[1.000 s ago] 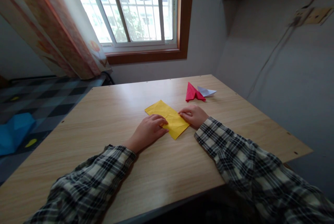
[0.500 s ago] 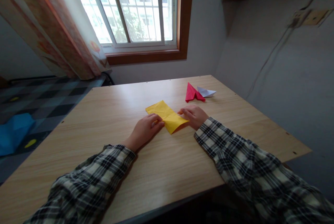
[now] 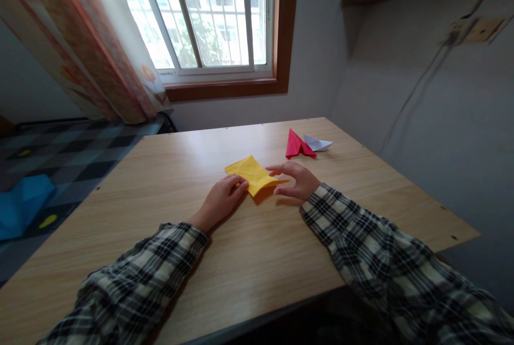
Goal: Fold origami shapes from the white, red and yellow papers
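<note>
A: What are the hands on?

B: A yellow paper sheet (image 3: 252,172) lying on the wooden table (image 3: 168,184). The left hand (image 3: 220,201) has its fingers curled together, pinching the sheet's near left edge and pressing it down against the table.

A: And the other one?

B: The right hand (image 3: 295,181) is spread, fingers apart. The near right corner of the sheet is lifted off the table and rests between its thumb below and its forefinger above. Whether the fingers actually clamp that corner, I cannot tell; they look loose.

A: So where does the sheet sit relative to the hold?

B: It runs away from both hands toward the window (image 3: 209,13), its far half flat on the table, its near part raised between the two hands.

A: Anything beside them?

B: Beyond the right hand, well apart from its fingertips, lies a red folded paper (image 3: 296,144), and touching its right side a white folded paper (image 3: 319,143). Both sleeves are plaid. Off to the left of the left arm, down on the checked floor (image 3: 72,157), lies something blue (image 3: 22,203).
</note>
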Motion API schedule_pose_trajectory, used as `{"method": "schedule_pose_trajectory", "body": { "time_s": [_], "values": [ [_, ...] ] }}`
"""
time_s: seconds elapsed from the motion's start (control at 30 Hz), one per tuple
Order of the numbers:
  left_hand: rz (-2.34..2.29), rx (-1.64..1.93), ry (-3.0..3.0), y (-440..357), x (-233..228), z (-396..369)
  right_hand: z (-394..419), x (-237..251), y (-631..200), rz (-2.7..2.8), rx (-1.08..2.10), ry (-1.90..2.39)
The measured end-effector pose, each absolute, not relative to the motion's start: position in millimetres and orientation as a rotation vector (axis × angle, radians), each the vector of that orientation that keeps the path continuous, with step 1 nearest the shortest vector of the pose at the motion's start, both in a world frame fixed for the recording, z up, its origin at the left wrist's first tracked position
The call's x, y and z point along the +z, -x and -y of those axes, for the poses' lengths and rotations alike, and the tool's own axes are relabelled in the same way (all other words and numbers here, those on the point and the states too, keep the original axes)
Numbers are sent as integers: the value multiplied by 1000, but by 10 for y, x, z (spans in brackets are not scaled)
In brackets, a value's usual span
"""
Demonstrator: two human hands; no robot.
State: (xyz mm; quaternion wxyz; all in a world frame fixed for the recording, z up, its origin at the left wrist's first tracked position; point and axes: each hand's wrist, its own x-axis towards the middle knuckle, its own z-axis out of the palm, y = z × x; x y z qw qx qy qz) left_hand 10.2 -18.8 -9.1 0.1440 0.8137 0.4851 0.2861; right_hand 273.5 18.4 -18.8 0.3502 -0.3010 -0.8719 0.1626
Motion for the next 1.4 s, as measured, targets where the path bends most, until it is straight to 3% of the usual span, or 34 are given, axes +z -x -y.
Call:
{"method": "schedule_pose_trajectory", "body": {
  "time_s": [0.33,0.63,1.4],
  "values": [
    [-1342,802,-2402,-108,-93,169,-256,-266,-2696,2323,294,624],
    [-1235,818,-2509,-83,-180,150,-280,-303,-2723,2235,190,937],
    [-1226,760,-2594,-89,-132,213,-230,-216,-2734,2344,215,1144]
  ]
}}
